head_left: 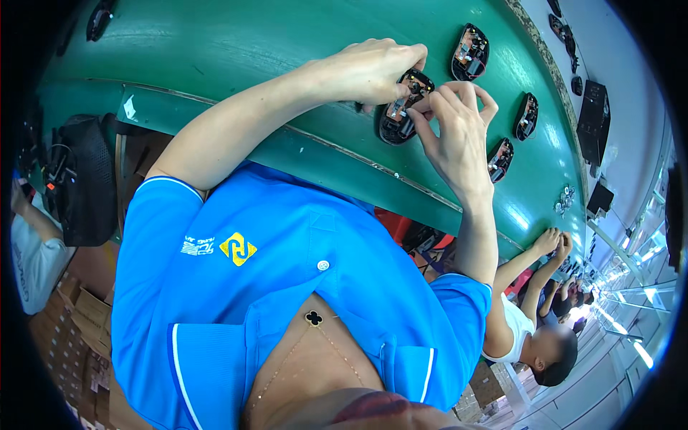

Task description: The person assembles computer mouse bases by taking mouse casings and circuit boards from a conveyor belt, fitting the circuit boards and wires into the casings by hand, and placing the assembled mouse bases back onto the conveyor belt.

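Note:
An opened black computer mouse [393,131], its copper-coloured circuit board showing, lies on the green workbench between my hands. My left hand [373,72] reaches over its left side, with the fingers closed round its far end and left edge. From the right, my right hand [459,132] bends over the same mouse. Its thumb and forefinger come together at the board's right edge, and whatever is between them is too small to make out. My fingers hide part of the board.
Farther right on the green workbench [344,154] lie more opened mice: one at the far side [470,51], another beyond my wrist [527,116], and one beside it [500,159]. Small metal parts [565,200] sit near a co-worker's hands [555,244]. A black bag [82,179] hangs at left.

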A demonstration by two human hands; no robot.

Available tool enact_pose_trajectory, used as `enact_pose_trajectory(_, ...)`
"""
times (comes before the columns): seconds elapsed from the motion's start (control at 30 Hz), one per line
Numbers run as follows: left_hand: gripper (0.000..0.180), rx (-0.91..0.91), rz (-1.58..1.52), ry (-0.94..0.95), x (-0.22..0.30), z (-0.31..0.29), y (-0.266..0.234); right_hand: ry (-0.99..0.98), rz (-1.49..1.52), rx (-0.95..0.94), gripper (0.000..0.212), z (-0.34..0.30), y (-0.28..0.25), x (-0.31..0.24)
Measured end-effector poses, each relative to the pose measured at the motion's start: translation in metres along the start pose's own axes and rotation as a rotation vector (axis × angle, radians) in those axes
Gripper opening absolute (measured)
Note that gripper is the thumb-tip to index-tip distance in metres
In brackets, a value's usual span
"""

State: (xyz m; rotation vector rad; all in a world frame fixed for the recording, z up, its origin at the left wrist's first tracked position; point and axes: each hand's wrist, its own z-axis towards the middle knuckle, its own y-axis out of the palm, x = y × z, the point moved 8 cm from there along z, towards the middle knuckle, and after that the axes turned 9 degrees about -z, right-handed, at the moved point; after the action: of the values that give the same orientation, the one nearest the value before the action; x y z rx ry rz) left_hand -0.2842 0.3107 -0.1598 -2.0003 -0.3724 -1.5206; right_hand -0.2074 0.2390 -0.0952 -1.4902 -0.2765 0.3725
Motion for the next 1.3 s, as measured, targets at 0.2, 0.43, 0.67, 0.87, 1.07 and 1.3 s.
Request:
enact_pose_trajectory(0.2,0.025,-0.014,-0.024,-0.007,-0.002,-0.002,0.002,0.026,0.063,-0.022,0.009,-0.003,0.004,0.002)
enact_pose_trajectory(0.43,0.025,-0.02,-0.031,-0.029,-0.002,-0.004,0.002,-0.069,-0.06,0.018,0.01,0.002,-0.001,-0.016)
enact_pose_trajectory(0.67,0.024,-0.025,-0.046,-0.022,-0.004,-0.003,0.001,-0.071,-0.094,0.055,0.011,0.0,0.005,-0.021)
enact_pose_trajectory(0.87,0.024,-0.028,-0.051,-0.004,-0.005,-0.002,0.001,-0.018,-0.031,0.049,0.011,-0.001,0.004,-0.013)
enact_pose_trajectory(1.07,0.025,-0.028,-0.05,-0.001,-0.001,-0.002,0.002,0.012,0.096,-0.031,0.01,0.003,0.006,-0.001)
enact_pose_trajectory(1.3,0.027,-0.04,-0.025,-0.023,0.004,-0.005,0.0,0.051,0.092,-0.108,0.014,0.004,0.015,0.002)
